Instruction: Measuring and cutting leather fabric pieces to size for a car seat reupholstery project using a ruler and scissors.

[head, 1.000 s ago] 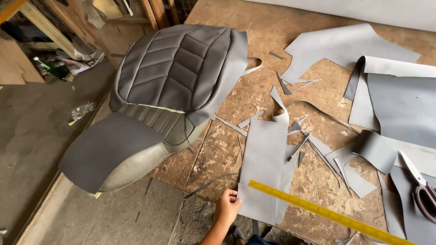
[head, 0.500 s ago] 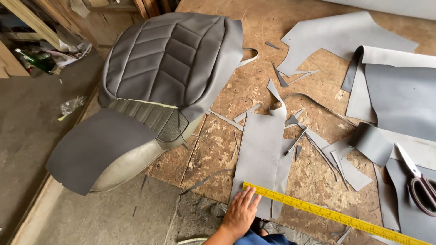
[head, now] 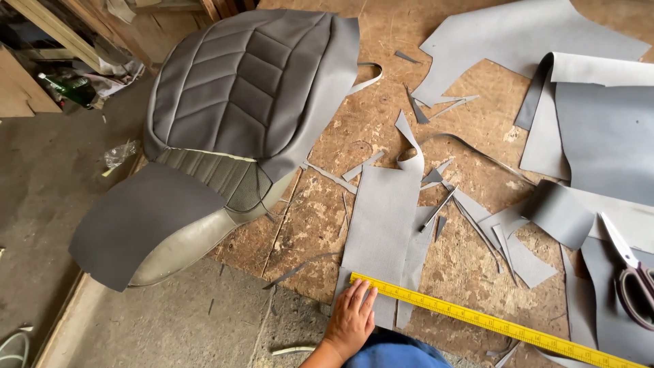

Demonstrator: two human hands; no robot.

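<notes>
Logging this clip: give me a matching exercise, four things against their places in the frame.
Things:
1. scissors
2. green bottle
3. yellow ruler
4. quilted seat cover

Places:
A. top centre-left
B. right edge
C. far left, among clutter
D. bottom, slanting rightward from the left hand

Pairs: 1-B, 2-C, 3-D, 4-A

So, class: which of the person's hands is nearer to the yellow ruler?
Left. The left hand lies flat on the grey material strip, fingertips touching the near end of the yellow ruler. The right hand is not in view.
</notes>
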